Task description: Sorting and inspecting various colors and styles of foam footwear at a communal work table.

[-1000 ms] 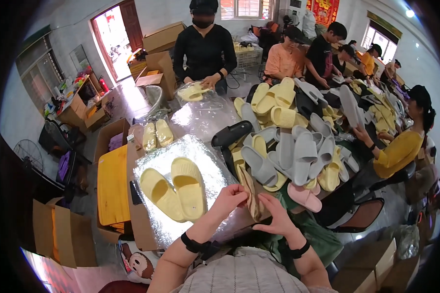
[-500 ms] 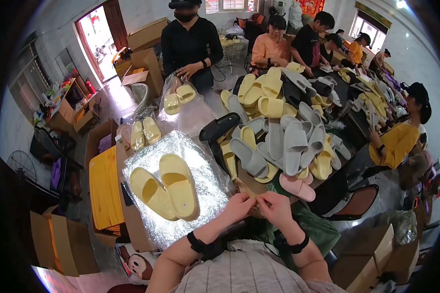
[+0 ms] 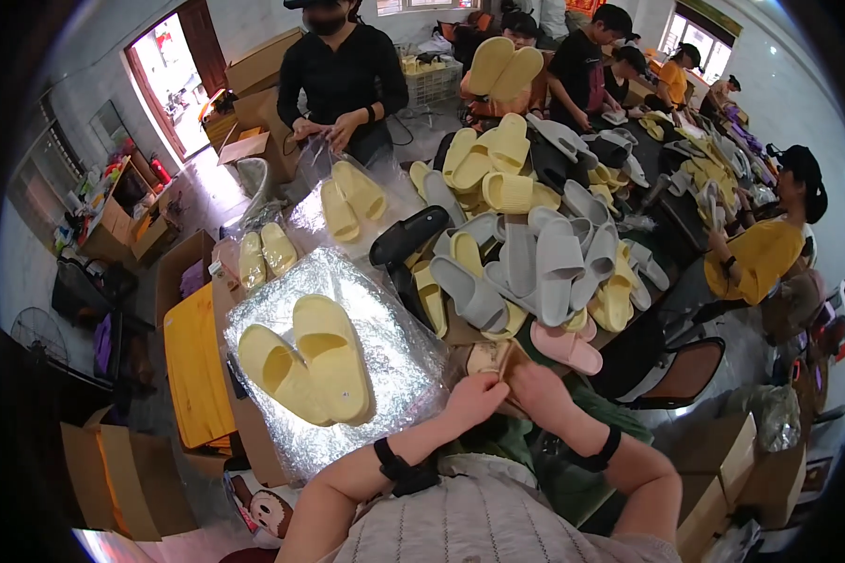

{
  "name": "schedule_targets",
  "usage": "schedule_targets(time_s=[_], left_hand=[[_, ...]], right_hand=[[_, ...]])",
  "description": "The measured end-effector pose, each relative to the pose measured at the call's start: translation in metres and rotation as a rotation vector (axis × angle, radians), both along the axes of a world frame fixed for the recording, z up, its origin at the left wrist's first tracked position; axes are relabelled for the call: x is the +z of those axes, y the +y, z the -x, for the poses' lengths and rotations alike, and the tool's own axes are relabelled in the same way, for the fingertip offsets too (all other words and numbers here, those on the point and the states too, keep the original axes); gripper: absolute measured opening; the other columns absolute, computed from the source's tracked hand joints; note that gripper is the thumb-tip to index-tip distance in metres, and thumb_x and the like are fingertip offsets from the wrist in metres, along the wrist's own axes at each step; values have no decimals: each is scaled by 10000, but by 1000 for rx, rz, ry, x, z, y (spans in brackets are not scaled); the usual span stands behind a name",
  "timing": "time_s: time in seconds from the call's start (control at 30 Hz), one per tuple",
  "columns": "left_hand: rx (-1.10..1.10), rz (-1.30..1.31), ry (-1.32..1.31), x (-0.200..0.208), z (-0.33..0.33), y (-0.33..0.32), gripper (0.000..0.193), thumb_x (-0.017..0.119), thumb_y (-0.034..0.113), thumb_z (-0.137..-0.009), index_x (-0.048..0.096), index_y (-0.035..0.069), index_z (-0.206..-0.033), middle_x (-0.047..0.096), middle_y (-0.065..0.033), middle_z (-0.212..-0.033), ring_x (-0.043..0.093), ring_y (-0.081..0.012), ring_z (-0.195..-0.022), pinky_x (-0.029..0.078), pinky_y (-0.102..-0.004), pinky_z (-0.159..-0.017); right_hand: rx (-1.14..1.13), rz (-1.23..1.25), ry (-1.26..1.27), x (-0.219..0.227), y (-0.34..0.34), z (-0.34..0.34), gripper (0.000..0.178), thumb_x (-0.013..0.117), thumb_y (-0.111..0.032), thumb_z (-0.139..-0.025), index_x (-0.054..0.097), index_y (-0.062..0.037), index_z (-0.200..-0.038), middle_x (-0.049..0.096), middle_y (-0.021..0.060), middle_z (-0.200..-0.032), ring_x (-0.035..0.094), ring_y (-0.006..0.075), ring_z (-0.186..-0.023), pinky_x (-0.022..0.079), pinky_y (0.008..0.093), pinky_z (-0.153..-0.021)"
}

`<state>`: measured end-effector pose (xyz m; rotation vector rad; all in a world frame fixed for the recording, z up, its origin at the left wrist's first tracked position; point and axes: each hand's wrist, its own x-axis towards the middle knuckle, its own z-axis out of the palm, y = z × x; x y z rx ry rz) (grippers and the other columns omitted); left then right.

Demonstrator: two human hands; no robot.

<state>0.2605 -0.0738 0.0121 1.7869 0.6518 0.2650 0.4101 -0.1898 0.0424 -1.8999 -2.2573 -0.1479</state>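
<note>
At the table's near edge, my left hand (image 3: 477, 399) and my right hand (image 3: 541, 392) are close together, fingers closed in a pinch. Between and just beyond them is a small tan, cardboard-like piece (image 3: 486, 358) with an upright flap; my fingers hide part of it, and its kind is unclear. Left of my hands, a pair of pale yellow slippers (image 3: 333, 361) lies on a stack of clear plastic bags (image 3: 399, 375). A pink slipper (image 3: 565, 347) rests just beyond my right hand.
A heap of grey slippers (image 3: 556, 263), yellow ones and a black slipper (image 3: 408, 235) covers the middle. Across the table, a co-worker in black (image 3: 343, 84) handles bagged yellow slippers (image 3: 352, 199). Cardboard boxes (image 3: 122, 479) stand at both sides; a chair (image 3: 681, 372) is at right.
My hands have shifted slightly, and more of the tan piece shows beyond them. The far co-worker's bagged slippers now stand more upright. Another person has raised a yellow pair above the heap.
</note>
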Motion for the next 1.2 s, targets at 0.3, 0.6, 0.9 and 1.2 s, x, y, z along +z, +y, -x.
schedule_targets(time_s=[0.3, 0.6, 0.9, 1.2], left_hand=[[-202, -157, 10, 21, -14, -43, 278, 568, 294, -863, 649, 28, -862, 648, -217, -831, 633, -412, -810, 506, -476, -706], [-372, -190, 102, 16, -10, -50, 331, 551, 354, -852, 643, 39, -900, 664, -189, -871, 637, -388, -851, 513, -467, -759], [-306, -190, 64, 15, -9, -48, 325, 562, 358, -846, 648, 50, -902, 673, -188, -890, 641, -394, -850, 519, -465, -753], [-82, -150, 82, 18, -15, -22, 333, 544, 337, -878, 675, 31, -884, 665, -218, -882, 638, -415, -851, 516, -476, -754]], right_hand=[[69, 336, 254, -48, -14, -16, 162, 637, -184, -815, 668, -27, -839, 634, 158, -882, 637, 345, -875, 517, 439, -757], [7, 442, 267, -41, -6, -13, 160, 637, -172, -812, 673, -25, -865, 641, 165, -874, 645, 359, -868, 524, 446, -752], [-68, 544, 288, -32, 2, -12, 164, 638, -159, -809, 677, -22, -891, 648, 173, -866, 654, 373, -861, 531, 453, -746], [-157, 646, 323, -23, 12, -19, 174, 638, -147, -806, 682, -20, -917, 655, 181, -858, 662, 387, -854, 538, 459, -740]])
